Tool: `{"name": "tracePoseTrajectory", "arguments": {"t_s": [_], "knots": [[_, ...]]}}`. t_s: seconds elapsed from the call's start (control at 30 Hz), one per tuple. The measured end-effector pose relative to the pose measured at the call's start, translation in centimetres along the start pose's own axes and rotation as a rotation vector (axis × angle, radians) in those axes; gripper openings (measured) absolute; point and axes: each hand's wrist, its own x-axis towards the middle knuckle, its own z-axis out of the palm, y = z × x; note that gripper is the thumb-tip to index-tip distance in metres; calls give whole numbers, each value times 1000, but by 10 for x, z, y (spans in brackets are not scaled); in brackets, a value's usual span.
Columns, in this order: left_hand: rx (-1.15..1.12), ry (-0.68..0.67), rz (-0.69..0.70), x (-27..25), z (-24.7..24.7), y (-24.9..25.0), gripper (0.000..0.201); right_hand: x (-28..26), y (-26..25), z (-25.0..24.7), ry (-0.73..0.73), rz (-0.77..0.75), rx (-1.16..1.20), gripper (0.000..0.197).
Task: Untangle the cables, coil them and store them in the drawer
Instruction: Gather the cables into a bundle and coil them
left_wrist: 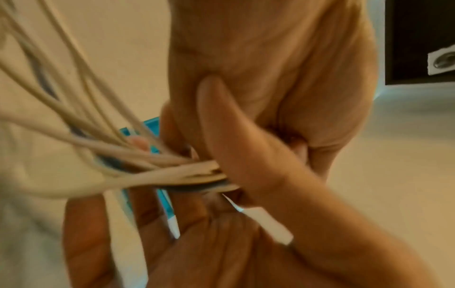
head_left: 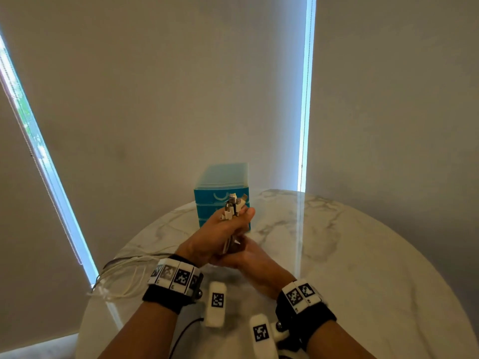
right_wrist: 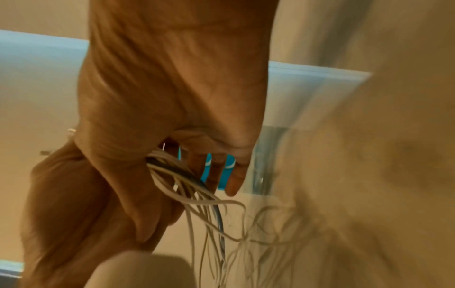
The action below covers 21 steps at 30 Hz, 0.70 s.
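Several white cables and a dark one are gathered into a bundle (head_left: 234, 207) whose plug ends stick up above my left hand (head_left: 220, 229). That hand grips the bundle just in front of the blue drawer unit (head_left: 221, 181). My right hand (head_left: 247, 255) sits right below and holds the same bundle, its thumb (left_wrist: 221, 140) lying across the strands (left_wrist: 138, 163). The loose strands (head_left: 121, 273) trail left over the table's edge. In the right wrist view the cables (right_wrist: 194, 196) hang down out of my right hand (right_wrist: 172, 97), with the blue drawer fronts (right_wrist: 229, 167) showing between its fingers. The drawers look closed.
The round white marble table (head_left: 350, 255) carries the drawer unit at its far edge, close to the wall. Closed blinds hang behind it, with bright window strips left and right. A thin black wrist-camera lead (head_left: 185, 330) hangs near my left forearm.
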Motion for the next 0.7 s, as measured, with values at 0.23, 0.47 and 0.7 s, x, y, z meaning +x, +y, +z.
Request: {"name": "tracePoseTrajectory", "arguments": {"t_s": [0.23, 0.47, 0.7], "knots": [[505, -321, -130, 12, -9, 36, 53, -1, -8, -6, 78, 34, -221, 15], [558, -594, -208, 21, -5, 42, 43, -7, -5, -2, 220, -30, 197, 12], [567, -628, -226, 19, -17, 39, 55, -13, -16, 4, 124, 175, -58, 33]]}}
